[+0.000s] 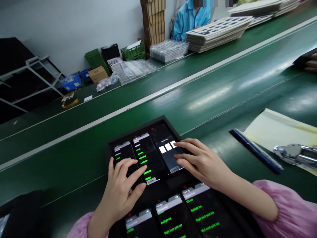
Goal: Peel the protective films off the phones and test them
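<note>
Edges: a black tray (135, 129) sits on a green conveyor belt (198, 109) at lower centre of the frame, its far corner pointing toward a white rail (158, 94) that crosses the belt diagonally
Room for moving: belt surface stretches from the tray's far edge to the rail; more belt lies to the tray's left
Right of the tray: a dark blue pen (255, 150) lies beside a cream paper sheet (279, 132), with a chrome metal part (294, 155) on the sheet at the right edge
Beyond the rail: stacked black-and-white trays (218, 33), clear plastic trays (168, 51), green crates (133, 51) and cardboard boxes (153, 19) at upper centre
Other people: a co-worker's blue sleeve (190, 19) at top centre; another person's hand (309, 62) at the right edge
Phones: phones (146, 155) lie in two rows in the tray, lit with green test lists; the far right one shows white squares
Left hand (119, 188): released, fingers curved over the middle phone, not gripping
Right hand (200, 162): released, fingers spread, fingertips at the far right phone
</note>
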`<state>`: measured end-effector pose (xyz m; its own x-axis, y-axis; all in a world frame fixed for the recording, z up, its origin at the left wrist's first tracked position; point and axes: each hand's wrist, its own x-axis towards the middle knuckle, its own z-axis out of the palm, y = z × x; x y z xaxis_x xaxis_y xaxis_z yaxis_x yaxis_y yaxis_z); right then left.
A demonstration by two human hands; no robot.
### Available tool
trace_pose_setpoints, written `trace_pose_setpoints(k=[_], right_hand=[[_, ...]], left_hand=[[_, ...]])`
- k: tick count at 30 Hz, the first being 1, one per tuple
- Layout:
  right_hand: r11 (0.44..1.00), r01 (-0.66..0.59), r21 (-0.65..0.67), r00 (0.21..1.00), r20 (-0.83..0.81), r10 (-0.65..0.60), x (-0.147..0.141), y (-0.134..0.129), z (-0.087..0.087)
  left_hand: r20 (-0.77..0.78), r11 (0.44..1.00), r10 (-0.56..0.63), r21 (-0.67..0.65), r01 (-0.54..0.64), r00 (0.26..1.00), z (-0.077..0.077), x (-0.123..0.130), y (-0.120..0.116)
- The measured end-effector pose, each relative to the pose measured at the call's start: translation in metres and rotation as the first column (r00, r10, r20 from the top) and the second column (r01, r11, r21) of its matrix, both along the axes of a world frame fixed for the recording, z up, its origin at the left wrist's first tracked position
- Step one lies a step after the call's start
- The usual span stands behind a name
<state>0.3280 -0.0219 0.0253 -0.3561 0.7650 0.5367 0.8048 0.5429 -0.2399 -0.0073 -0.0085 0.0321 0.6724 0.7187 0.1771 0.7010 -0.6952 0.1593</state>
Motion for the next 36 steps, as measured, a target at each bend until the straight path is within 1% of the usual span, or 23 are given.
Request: trace_pose_setpoints(k=[4, 8, 10, 11, 13, 15, 18, 21, 24, 28, 32, 36], right_hand=[[1.000, 0.005, -0.027, 1.000, 0.029, -0.004, 0.000, 0.004, 0.002], [0.992, 0.128, -0.009, 0.989, 0.075, -0.127, 0.003, 0.014, 0.003], [0.986, 0.163, 0.019, 0.983, 0.086, -0.164, 0.005, 0.015, 0.007], [0.985, 0.168, 0.031, 0.984, 0.061, -0.170, 0.006, 0.014, 0.010], [0.986, 0.160, 0.055, 0.986, -0.057, -0.157, 0.005, 0.006, 0.016], [0.989, 0.130, 0.070, 0.974, -0.194, -0.114, 0.002, -0.003, 0.020], [0.996, 0.064, 0.061, 0.952, -0.303, -0.043, -0.005, -0.015, 0.017], [0.999, 0.034, 0.010, 0.943, -0.332, -0.029, -0.010, -0.019, 0.009], [0.999, 0.037, -0.016, 0.938, -0.344, -0.040, -0.009, -0.018, 0.003], [0.998, 0.039, -0.046, 0.932, -0.358, -0.053, -0.006, -0.018, 0.002], [0.999, 0.006, -0.051, 0.933, -0.358, -0.024, -0.005, -0.017, 0.002], [0.998, -0.006, -0.066, 0.938, -0.347, -0.018, -0.005, -0.020, -0.001]], left_hand=[[-0.049, 0.999, -0.027, -0.021, 0.026, 0.998, 0.001, 0.004, 0.000], [-0.061, 0.999, -0.024, -0.031, 0.022, 0.998, 0.002, 0.008, 0.001], [-0.055, 0.999, -0.021, -0.037, 0.019, 0.998, 0.002, 0.008, 0.002], [-0.052, 0.999, -0.022, -0.041, 0.020, 0.998, 0.003, 0.009, 0.002], [-0.048, 0.999, -0.023, -0.046, 0.021, 0.999, 0.003, 0.009, 0.002], [-0.048, 0.999, -0.028, -0.048, 0.026, 0.998, 0.003, 0.009, 0.002], [-0.055, 0.999, -0.030, -0.038, 0.028, 0.998, 0.001, 0.007, 0.001], [-0.066, 1.000, -0.025, -0.017, 0.024, 0.998, -0.001, 0.005, 0.001], [-0.076, 0.999, -0.032, -0.009, 0.031, 0.997, -0.001, 0.004, 0.002], [-0.093, 0.999, -0.054, -0.001, 0.055, 0.994, 0.002, 0.004, 0.002], [-0.097, 0.998, -0.057, 0.018, 0.059, 0.994, 0.004, 0.005, 0.001], [-0.089, 0.998, -0.062, 0.003, 0.063, 0.994, 0.006, 0.006, -0.001]])
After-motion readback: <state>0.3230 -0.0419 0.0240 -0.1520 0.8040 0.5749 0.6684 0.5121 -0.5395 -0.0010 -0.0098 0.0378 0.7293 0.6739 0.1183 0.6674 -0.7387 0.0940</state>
